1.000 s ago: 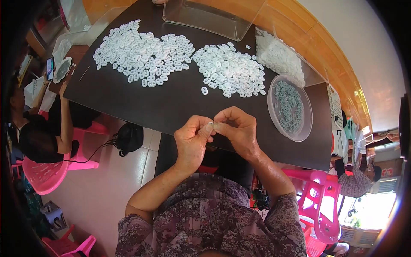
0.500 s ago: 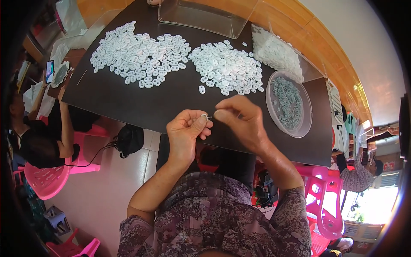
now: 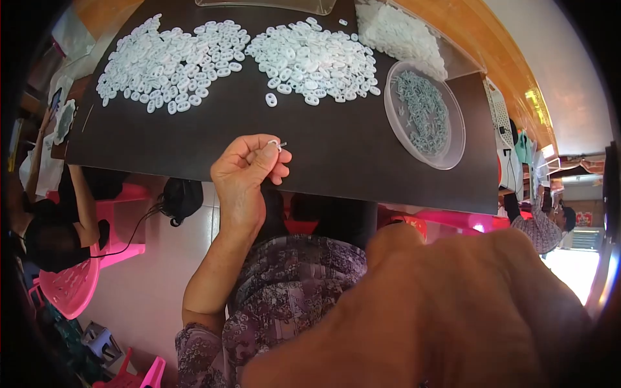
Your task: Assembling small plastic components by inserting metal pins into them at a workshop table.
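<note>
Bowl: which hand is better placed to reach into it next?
Probably the right hand: the bowl lies on that side, while the left hand pinches a small white piece. The right looms near the camera; whether it holds anything is hidden.

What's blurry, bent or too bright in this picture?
Head view: the right grip, a bare hand, is blurred, apparently near the lens; head view, right side: a white, bright opening is washed out by glare; head view: the front edge of the dark brown tabletop bows, fisheye-style.

I see, pinched in the left hand (image 3: 244, 169), a small white piece (image 3: 273, 143), partly hidden, with a slim grey screw (image 3: 283, 144) projecting rightward.
</note>
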`<state>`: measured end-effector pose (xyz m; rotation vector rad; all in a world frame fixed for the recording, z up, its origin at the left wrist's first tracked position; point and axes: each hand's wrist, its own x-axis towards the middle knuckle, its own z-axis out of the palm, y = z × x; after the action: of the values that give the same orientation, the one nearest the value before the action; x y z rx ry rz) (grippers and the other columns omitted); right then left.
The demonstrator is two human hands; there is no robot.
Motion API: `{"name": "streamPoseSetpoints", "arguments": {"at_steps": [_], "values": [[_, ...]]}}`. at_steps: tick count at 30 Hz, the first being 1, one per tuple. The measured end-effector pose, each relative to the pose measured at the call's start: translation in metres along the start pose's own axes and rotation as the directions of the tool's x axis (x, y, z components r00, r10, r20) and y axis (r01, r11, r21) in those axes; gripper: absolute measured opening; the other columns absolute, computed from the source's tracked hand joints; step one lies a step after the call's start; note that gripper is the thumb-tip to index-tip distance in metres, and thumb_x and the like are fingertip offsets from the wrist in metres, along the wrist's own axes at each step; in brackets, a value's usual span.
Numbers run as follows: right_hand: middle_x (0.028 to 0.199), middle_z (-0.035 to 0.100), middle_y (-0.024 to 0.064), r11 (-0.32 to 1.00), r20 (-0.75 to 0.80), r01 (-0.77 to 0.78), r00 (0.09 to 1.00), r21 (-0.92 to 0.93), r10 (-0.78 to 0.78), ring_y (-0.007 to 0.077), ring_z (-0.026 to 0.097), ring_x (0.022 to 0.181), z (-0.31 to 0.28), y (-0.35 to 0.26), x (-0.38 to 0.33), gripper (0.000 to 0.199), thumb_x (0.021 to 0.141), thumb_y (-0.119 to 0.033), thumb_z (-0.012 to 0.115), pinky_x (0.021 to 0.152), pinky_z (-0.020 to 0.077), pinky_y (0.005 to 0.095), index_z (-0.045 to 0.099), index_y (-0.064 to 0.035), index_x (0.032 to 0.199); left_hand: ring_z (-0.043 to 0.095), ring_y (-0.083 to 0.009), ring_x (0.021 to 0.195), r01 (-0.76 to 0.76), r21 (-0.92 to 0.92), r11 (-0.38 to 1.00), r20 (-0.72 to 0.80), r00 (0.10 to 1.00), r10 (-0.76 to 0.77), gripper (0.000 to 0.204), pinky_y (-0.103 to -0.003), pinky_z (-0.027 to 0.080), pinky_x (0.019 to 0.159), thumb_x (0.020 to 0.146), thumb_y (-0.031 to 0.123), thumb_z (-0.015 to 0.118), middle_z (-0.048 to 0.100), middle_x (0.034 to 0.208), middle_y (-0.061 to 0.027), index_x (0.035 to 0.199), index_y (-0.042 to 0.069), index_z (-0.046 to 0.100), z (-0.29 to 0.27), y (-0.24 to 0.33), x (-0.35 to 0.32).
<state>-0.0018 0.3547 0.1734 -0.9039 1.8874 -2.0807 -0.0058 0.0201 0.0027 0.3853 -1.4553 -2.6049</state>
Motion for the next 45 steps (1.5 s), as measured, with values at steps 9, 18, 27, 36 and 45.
{"name": "streamPoseSetpoints", "arguments": {"at_steps": [9, 18, 27, 36, 45], "values": [[0.074, 0.062, 0.0092, 0.989, -0.023, 0.078, 0.997, 0.129, -0.076, 0.0170, 0.057, 0.070, 0.184, 0.096, 0.092, 0.011, 0.080, -0.009, 0.063, 0.065, 0.0442, 0.0281, 0.064, 0.0026, 0.079, 0.057, -0.0131, 0.058, 0.019, 0.032, 0.999, -0.004, 1.000, -0.019, 0.013, -0.022, 0.043, 0.054, 0.087, 0.008, 0.061, 0.065, 0.079, -0.0128, 0.093, -0.004, 0.060, 0.009, 0.005, 0.000], [0.075, 0.063, 0.0096, 0.941, -0.038, 0.263, 0.965, 0.214, -0.261, 0.0174, 0.057, 0.071, 0.183, 0.088, 0.066, 0.014, 0.080, -0.011, 0.064, 0.066, 0.0437, 0.0282, 0.063, 0.0030, 0.080, 0.057, -0.0127, 0.059, 0.035, 0.023, 0.999, -0.015, 0.999, -0.035, 0.012, -0.022, 0.046, 0.056, 0.087, 0.006, 0.061, 0.065, 0.079, -0.0124, 0.092, -0.004, 0.059, 0.012, 0.004, -0.004], [0.076, 0.063, 0.0099, 0.909, -0.039, 0.335, 0.941, 0.249, -0.336, 0.0178, 0.057, 0.073, 0.156, 0.059, -0.013, 0.017, 0.081, -0.014, 0.065, 0.067, 0.0432, 0.0283, 0.063, 0.0034, 0.081, 0.058, -0.0123, 0.061, 0.024, 0.044, 0.999, 0.023, 0.999, -0.025, 0.011, -0.022, 0.047, 0.057, 0.087, 0.006, 0.060, 0.066, 0.080, -0.0126, 0.094, -0.003, 0.060, 0.019, 0.005, -0.006], [0.077, 0.063, 0.0102, 0.882, 0.039, 0.322, 0.934, 0.345, -0.356, 0.0182, 0.057, 0.074, 0.134, 0.038, -0.004, 0.020, 0.081, -0.016, 0.066, 0.068, 0.0428, 0.0285, 0.063, 0.0038, 0.082, 0.058, -0.0120, 0.061, 0.007, 0.053, 0.999, 0.050, 0.999, -0.009, 0.012, -0.022, 0.046, 0.057, 0.087, 0.007, 0.062, 0.065, 0.080, -0.0116, 0.093, -0.003, 0.060, 0.017, 0.007, -0.004], [0.079, 0.064, 0.0106, 0.838, 0.098, 0.274, 0.928, 0.472, -0.358, 0.0186, 0.057, 0.075, 0.147, 0.048, 0.032, 0.023, 0.081, -0.019, 0.067, 0.069, 0.0423, 0.0286, 0.063, 0.0043, 0.083, 0.059, -0.0119, 0.061, 0.015, 0.040, 0.999, 0.016, 1.000, -0.016, 0.013, -0.021, 0.047, 0.057, 0.087, 0.008, 0.062, 0.066, 0.080, -0.0119, 0.094, -0.003, 0.061, 0.010, 0.003, -0.003]]}}
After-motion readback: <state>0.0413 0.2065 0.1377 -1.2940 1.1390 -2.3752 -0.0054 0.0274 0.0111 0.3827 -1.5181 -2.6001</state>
